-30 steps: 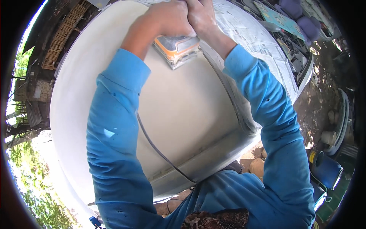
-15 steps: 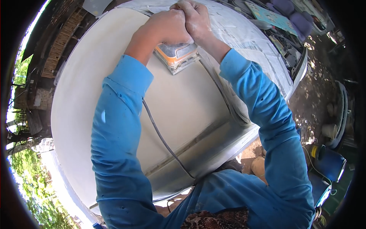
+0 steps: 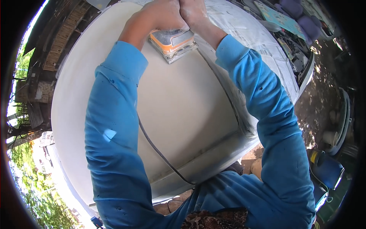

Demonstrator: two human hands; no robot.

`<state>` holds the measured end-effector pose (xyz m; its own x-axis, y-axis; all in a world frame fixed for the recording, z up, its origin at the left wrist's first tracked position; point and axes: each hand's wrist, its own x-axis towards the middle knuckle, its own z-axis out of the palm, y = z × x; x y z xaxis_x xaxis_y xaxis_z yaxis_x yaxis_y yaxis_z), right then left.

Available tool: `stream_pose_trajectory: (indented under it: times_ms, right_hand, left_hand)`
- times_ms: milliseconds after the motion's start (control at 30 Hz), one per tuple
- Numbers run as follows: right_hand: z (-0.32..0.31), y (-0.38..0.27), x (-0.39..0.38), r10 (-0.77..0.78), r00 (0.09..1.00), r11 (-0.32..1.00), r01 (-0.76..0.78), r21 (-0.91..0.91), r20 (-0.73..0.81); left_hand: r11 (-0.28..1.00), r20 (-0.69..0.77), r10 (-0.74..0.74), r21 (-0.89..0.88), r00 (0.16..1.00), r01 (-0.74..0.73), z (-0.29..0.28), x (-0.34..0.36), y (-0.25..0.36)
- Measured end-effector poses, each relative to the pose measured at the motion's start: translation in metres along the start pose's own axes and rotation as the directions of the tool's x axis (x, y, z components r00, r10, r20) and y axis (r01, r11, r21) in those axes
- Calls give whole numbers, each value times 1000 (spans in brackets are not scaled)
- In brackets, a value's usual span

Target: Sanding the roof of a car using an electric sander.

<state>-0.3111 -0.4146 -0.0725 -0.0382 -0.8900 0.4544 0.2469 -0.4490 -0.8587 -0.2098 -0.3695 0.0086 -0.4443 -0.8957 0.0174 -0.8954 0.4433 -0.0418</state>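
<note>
Both my arms reach far forward over a broad cream-coloured car panel (image 3: 183, 95). My left hand (image 3: 162, 15) is closed over the top of an orange and grey electric sander (image 3: 173, 40). Pressed against it, my right hand (image 3: 194, 15) is closed at the sander's right side; the fingers of both hands are partly hidden behind the knuckles. The sander's square pad lies on the panel. A dark power cord (image 3: 158, 150) runs across the panel under my left sleeve and over the near edge.
Whitish masking sheet (image 3: 244, 42) covers the area right of the panel's dark groove (image 3: 223, 82). Car parts and a patterned board (image 3: 280, 19) lie beyond it at the far right. Blue containers (image 3: 328, 170) stand on the ground at the right.
My hands and the sander have moved a little farther away from me and slightly left across the panel. The grip looks the same.
</note>
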Motion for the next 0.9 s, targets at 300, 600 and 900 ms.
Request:
stream_pose_trajectory:
  times_ms: [300,600,900]
  right_hand:
    - [-45,-71,-97,-25,997,989,13,-149,-76]
    - [-85,-147,-217,56,991,998,-56,10,-125]
    - [-44,-106,-151,36,999,999,-35,32,-9]
  left_hand:
    - [996,62,42,-75,997,-38,-7,-60,91]
    - [938,-169,272,-175,947,-301,3,-147,179]
    - [974,-72,130,-180,989,-141,-10,-121,116]
